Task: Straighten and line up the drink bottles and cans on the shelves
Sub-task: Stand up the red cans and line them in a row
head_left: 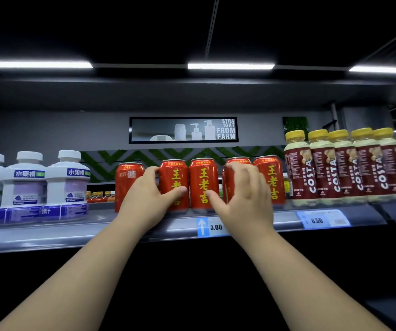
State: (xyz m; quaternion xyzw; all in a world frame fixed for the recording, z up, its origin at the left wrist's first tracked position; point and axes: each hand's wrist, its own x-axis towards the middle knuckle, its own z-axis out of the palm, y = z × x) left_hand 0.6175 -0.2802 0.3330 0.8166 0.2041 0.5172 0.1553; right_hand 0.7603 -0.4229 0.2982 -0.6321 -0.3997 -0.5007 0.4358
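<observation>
Several red cans with yellow characters stand in a row on the grey shelf. My left hand wraps around the second red can, thumb on its front and fingers behind its left side. My right hand grips the fourth red can, thumb touching the bottom of the middle can. The leftmost can shows its back label with a code. The rightmost can stands free beside my right hand.
White and purple bottles stand at the left. Yellow-capped Costa bottles line the right end. Price tags reading 3.00 and 6.50 hang on the shelf edge. A sign hangs on the wall behind.
</observation>
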